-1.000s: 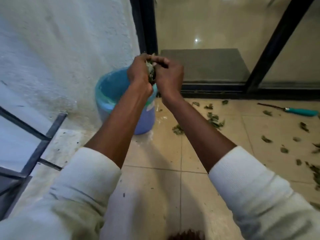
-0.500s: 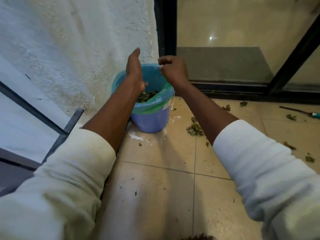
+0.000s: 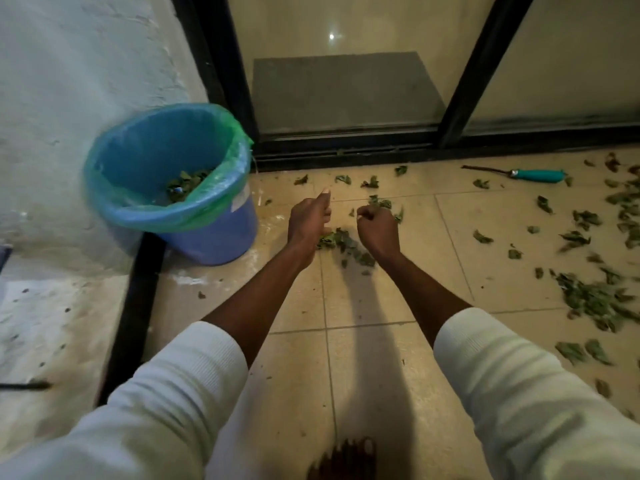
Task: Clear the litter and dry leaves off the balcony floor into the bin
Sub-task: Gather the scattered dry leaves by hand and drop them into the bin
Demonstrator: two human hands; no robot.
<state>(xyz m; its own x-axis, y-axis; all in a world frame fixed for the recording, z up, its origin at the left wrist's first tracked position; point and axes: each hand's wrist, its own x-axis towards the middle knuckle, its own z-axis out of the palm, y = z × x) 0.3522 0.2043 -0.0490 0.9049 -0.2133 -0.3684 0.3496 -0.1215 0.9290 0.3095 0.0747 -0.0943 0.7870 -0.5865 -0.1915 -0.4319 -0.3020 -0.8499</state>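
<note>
A blue bin (image 3: 214,244) with a green-blue liner stands by the white wall at the left, and green leaves (image 3: 187,183) lie at its bottom. On the tiles to its right lies a small pile of dry leaves (image 3: 343,244). My left hand (image 3: 308,220) hovers over the pile's left edge, thumb stretched forward, fingers relaxed and holding nothing. My right hand (image 3: 377,226) hangs over the pile's right side with its fingers curled into a fist, and nothing shows in it. Both hands are to the right of the bin, clear of its rim.
More leaves are scattered over the tiles, with a thick heap (image 3: 595,299) at the right. A teal-handled tool (image 3: 533,175) lies near the black sliding-door track (image 3: 346,150). A black metal bar (image 3: 135,306) runs along the floor at the left. My bare toes (image 3: 346,459) show at the bottom.
Both hands held leaves above the bin, parted over it, then came down and right to the leaf pile on the floor. Leaves now lie inside the bin.
</note>
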